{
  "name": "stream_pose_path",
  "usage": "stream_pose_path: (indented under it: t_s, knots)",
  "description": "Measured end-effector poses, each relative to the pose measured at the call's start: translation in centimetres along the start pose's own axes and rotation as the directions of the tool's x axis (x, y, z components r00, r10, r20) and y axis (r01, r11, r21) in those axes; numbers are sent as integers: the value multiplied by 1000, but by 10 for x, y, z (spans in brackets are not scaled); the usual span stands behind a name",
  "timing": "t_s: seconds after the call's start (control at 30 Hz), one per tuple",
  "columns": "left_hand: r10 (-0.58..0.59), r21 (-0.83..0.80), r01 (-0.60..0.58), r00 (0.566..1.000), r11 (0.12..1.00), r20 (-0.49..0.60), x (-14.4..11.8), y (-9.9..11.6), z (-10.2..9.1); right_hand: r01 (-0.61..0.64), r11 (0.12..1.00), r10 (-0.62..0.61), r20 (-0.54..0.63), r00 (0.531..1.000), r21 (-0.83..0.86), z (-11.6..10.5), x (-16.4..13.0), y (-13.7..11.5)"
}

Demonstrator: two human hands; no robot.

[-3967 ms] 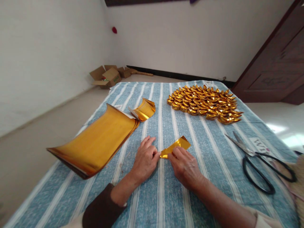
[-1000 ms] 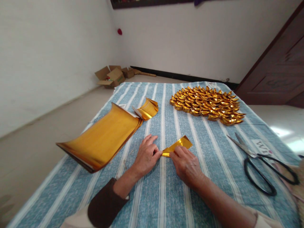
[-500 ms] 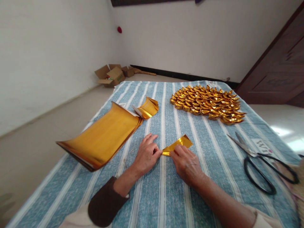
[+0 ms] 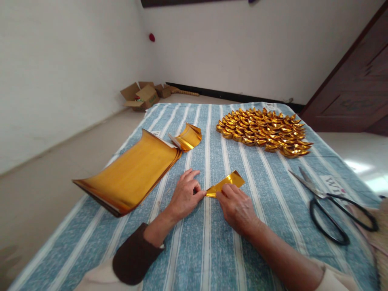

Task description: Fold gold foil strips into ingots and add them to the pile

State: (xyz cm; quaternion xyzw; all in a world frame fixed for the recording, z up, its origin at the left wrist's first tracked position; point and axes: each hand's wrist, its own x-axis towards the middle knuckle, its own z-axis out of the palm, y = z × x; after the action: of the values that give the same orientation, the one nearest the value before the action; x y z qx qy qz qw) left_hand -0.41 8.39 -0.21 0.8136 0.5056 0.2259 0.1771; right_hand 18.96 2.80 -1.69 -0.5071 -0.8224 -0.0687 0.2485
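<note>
In front of me on the cloth, a folded strip of gold foil paper (image 4: 233,178) slants up to the right, with a narrow fold at its lower edge. My right hand (image 4: 238,206) is closed on it, fingertips and thumb pressing its lower middle. My left hand (image 4: 186,196) pinches the strip's pointed left tip between thumb and index finger, while its other fingers stretch away. To the left lies a stack of large gold foil sheets (image 4: 130,173) with curled edges. Beyond my left hand, smaller gold foil sheets (image 4: 189,136) curl up beside the stack.
Many folded gold paper ingots (image 4: 263,129) stand in rows at the back right. Black-handled scissors (image 4: 318,195) lie partly open at right. A blue and white striped cloth (image 4: 200,250) covers the table. Cardboard boxes (image 4: 141,97) stand on the floor beyond its far left corner.
Both hands stay almost in place on the folded foil strip. The whole view has shifted very slightly; nothing has been picked up or let go.
</note>
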Motion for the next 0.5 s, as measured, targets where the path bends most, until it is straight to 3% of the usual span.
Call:
stream_pose_path:
  t_s: [0.37,0.5]
  knots:
    - [-21,-62,26,996,998,85,5,-7,-21,9,1000,-9,-17,1000,-5,0,0,1]
    - [141,48,-142,990,989,19,-9,6,-24,10,1000,-10,-24,1000,0,0,-1,1]
